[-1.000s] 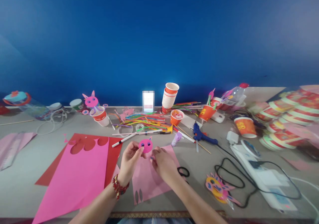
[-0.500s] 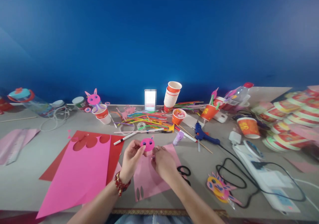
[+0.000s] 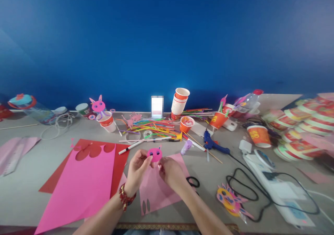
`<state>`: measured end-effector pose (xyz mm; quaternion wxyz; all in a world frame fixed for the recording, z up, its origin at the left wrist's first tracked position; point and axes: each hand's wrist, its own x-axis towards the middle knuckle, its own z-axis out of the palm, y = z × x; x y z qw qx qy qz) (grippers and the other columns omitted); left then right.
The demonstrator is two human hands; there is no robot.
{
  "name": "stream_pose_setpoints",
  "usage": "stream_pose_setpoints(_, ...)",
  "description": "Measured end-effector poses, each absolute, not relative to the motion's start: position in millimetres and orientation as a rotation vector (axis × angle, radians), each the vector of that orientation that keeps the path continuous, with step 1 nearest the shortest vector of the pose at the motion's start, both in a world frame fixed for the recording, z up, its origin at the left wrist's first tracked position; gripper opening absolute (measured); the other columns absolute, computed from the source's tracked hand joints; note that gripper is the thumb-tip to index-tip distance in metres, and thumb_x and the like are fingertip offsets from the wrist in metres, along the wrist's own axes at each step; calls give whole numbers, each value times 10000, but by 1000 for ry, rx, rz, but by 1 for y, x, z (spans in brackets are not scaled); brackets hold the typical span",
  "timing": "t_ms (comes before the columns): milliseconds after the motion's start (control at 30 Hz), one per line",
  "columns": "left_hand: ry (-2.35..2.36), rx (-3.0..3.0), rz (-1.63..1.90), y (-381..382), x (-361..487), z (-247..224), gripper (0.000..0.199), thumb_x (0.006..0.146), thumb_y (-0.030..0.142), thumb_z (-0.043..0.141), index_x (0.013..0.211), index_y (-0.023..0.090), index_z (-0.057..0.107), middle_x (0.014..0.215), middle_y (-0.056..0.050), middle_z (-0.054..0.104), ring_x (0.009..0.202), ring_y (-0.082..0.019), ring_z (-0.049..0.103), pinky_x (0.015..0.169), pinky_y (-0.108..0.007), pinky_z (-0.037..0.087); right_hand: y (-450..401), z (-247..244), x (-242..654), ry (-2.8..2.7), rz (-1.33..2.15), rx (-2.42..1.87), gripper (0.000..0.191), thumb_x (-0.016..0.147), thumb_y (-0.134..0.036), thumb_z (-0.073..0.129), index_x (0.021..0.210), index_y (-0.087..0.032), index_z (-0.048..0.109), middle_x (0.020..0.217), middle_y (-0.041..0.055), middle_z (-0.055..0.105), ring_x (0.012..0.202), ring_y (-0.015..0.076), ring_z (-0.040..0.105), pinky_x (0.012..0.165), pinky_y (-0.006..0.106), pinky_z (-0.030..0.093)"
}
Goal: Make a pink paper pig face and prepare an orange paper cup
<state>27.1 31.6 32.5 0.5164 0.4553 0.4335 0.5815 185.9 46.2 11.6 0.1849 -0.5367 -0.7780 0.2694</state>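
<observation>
Wall: big and blue (image 3: 156,36), behind the gray bench (image 3: 23,200).
Paper: a pale pink sheet (image 3: 159,196) lies under the hands; a bright pink sheet (image 3: 86,182) lies on a red one (image 3: 120,172).
Black loops (image 3: 193,182): partly hidden by the right arm (image 3: 197,203).
Glue gun (image 3: 214,145): blue, past the right hand (image 3: 171,170).
Pink face (image 3: 154,155): up above the pale sheet, pinched in the left hand (image 3: 138,167).
Right fingers: bent in close beside the face; can't tell what they hold.
</observation>
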Motion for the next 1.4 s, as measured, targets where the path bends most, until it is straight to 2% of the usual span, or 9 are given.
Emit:
stream_pose_setpoints(100,1037,1087,1387,30,27,34,223,861,341,662,787,169,541,646,27,581,576,-105,564,601,-236,455,48,13,197,-2014,859,-1463,326,719,-62,542,984,-172,696,771,49,704,690,191,637,658,266,444)
stream_pose_setpoints(200,1034,1085,1369,29,28,35,237,854,353,669,780,169,539,642,25,585,571,-109,572,598,-240,457,52,17,211,-1795,946,-1405,310,806,-174,547,1087,-169,676,802,47,715,697,181,650,654,265,477)
stream_pose_setpoints(300,1017,1086,1340,28,30,36,254,842,371,679,773,170,539,645,26,580,557,-111,573,585,-240,457,57,24,222,-1591,1012,-1344,234,850,-338,569,952,-166,692,814,59,718,715,182,655,646,267,501)
stream_pose_setpoints(400,985,1079,1304,26,33,37,257,839,383,678,780,171,546,662,24,572,546,-108,568,570,-237,459,60,37,230,-1425,1026,-1314,243,836,-404,596,858,-170,658,780,55,695,663,168,623,614,267,494)
stream_pose_setpoints(567,949,1146,1231,22,35,35,238,853,367,664,784,167,556,714,8,554,552,-104,556,552,-232,455,59,68,230,-1301,1124,-1192,214,793,-395,677,799,-182,655,728,20,641,638,144,566,597,247,452)
stream_pose_setpoints(700,943,1202,1177,20,35,33,230,864,358,649,782,166,554,696,2,558,548,-106,545,541,-226,441,58,84,222,-1413,1250,-1110,182,807,-360,672,802,-179,673,739,14,647,698,153,587,643,246,453)
stream_pose_setpoints(900,985,1327,1099,19,35,33,198,892,334,610,801,168,553,659,-4,577,563,-114,544,563,-226,433,60,84,217,-1518,1331,-1070,112,809,-271,646,753,-175,635,688,-7,622,644,131,569,599,227,424)
stream_pose_setpoints(1400,1012,1371,1051,19,35,33,161,889,293,603,790,176,554,626,1,581,559,-115,540,560,-215,432,57,83,214,-1562,1388,-1081,84,796,-236,643,738,-175,633,679,-15,633,636,126,575,595,221,434)
